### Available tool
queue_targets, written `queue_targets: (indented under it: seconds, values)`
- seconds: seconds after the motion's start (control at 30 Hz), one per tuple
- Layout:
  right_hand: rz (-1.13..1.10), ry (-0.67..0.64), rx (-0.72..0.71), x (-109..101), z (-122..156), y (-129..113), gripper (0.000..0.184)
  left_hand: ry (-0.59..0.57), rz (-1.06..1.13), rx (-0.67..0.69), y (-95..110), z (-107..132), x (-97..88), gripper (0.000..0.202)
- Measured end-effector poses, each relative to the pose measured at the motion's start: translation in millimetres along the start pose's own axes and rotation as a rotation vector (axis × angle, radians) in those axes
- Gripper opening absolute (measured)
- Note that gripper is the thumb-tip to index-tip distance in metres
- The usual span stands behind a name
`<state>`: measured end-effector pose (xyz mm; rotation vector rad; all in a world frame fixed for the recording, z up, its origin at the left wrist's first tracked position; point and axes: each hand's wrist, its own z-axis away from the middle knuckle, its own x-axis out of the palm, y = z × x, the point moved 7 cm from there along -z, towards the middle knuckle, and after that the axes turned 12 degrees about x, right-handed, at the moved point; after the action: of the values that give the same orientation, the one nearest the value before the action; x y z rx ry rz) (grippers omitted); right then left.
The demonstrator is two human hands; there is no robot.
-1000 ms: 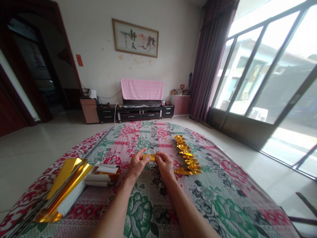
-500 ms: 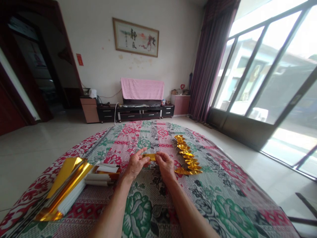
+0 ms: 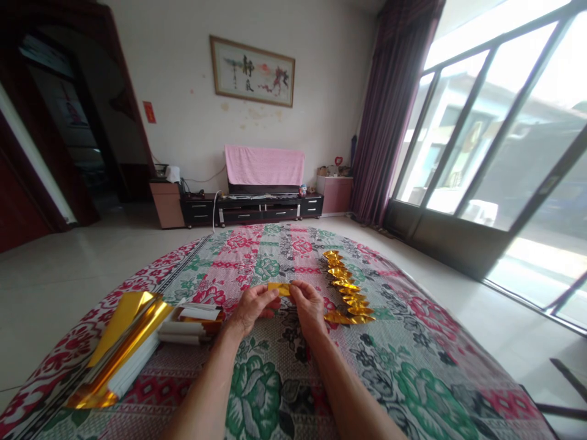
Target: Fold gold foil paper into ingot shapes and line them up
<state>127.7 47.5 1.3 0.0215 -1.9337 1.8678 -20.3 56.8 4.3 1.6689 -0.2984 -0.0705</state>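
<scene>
A small folded piece of gold foil paper is stretched between my two hands above the patterned cloth. My left hand pinches its left end between thumb and fingers. On the other end, the thumb and fingers of my right hand are closed. Just right of my right hand lies a row of folded gold foil pieces, pointed at their ends. To the left rests a stack of gold foil sheets, some showing white backs. Beside the stack are rolled or folded white-backed papers.
The flowered cloth covers a round-edged table. Beyond it stand a low black cabinet and a screen under a pink cloth. Large glazed doors and a purple curtain are on the right.
The fingers of my left hand, raised and spread before, have curled down around the left end of the gold foil paper. My right hand stays nearly in place.
</scene>
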Motion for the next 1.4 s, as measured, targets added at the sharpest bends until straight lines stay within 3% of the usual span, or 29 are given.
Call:
queue_targets:
  seconds: [0.23, 0.47, 0.63, 1.17, 1.4]
  values:
    - [-0.015, -0.049, 0.041, 4, 5, -4, 0.040, 0.079, -0.034, 0.006, 0, -1, -0.3, 0.032]
    - [0.010, -0.204, 0.054, 17, 9, -6, 0.048, 0.100, -0.039, 0.056, 2, -2, -1.1, 0.031]
    - [0.059, -0.204, 0.043, 16, 10, -7, 0.043, 0.055, -0.085, 0.076, 0, -3, 2.2, 0.026]
    - [0.101, -0.234, 0.020, 22, 10, -4, 0.037, 0.070, -0.135, 0.072, 6, 0, -6.0, 0.029]
    - [0.085, -0.256, 0.065, 19, 10, -1, 0.043, 0.088, -0.145, 0.071, 5, -1, -9.6, 0.031]
